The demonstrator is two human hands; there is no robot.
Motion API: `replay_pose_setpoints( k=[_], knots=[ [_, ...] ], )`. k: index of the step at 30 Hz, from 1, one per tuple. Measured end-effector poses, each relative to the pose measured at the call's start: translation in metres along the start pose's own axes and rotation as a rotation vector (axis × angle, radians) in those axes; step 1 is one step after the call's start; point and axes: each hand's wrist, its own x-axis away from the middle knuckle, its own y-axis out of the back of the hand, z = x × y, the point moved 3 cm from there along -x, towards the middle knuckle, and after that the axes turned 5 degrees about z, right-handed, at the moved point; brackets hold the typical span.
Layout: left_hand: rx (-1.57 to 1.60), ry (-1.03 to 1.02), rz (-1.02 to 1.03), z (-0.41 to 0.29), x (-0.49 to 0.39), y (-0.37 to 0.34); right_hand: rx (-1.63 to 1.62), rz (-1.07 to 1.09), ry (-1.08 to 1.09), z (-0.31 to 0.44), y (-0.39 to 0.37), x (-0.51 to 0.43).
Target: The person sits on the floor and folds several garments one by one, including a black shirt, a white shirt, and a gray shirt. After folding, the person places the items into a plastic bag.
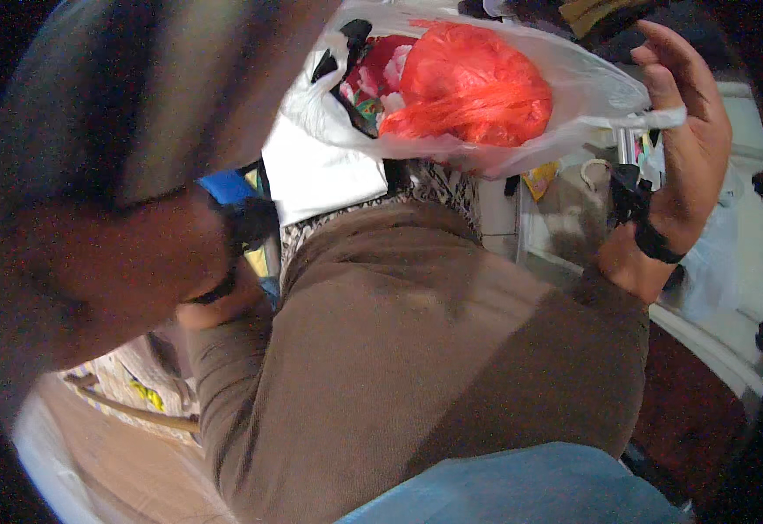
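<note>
My right hand [696, 150] is raised at the right, fingers curved and apart. A handle of a translucent white plastic bag [591, 72] loops round its thumb and holds that side of the bag out. Inside the bag lie a bunched red plastic bag [480, 85] and a floral-patterned item [381, 78] in pink, red and green. My left hand [119, 268] is large, dark and blurred close to the camera at the left, with a dark band at the wrist. A blurred, streaked shape covers the upper left; whether this hand holds anything cannot be told.
A white sheet-like item [329, 177] lies below the bag, at my waist. At the lower left is a patterned cloth item [146, 386] with a brown strap. Beyond my right wrist, which wears a black band, are a clear plastic bag [715, 242] and a pale ledge [709, 347].
</note>
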Motion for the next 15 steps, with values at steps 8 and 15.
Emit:
replay_pose_setpoints(
  k=[8,15],
  knots=[
    [0.009,-0.243,0.796,-0.007,0.036,-0.140,-0.192,0.278,0.052,-0.013,-0.016,0.006],
    [0.319,0.020,0.705,0.000,0.059,-0.143,-0.682,0.257,-0.007,-0.043,-0.034,0.011]
  ],
)
